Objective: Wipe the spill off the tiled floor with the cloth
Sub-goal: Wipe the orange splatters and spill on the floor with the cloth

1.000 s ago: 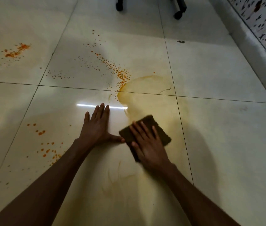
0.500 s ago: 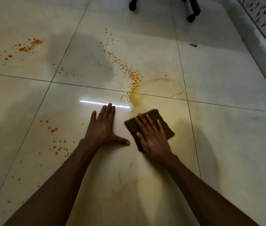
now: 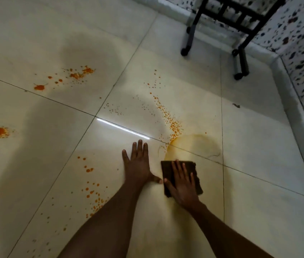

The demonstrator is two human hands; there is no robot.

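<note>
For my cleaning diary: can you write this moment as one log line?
right hand flat on cloth | left hand flat on floor | orange spill remains

Both forearms are bare to the frame's edge, and the left hand (image 3: 138,165) and right hand (image 3: 182,185) wear nothing.

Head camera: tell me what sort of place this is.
Probably a room in a home: glossy cream floor tiles, a speckled wall with a pale skirting, and a black frame on wheels in the corner.

I see the cloth (image 3: 182,176) low centre, under my right hand (image 3: 182,185). My left hand (image 3: 138,166) lies flat just left; the spill (image 3: 192,148) sits just above.
</note>
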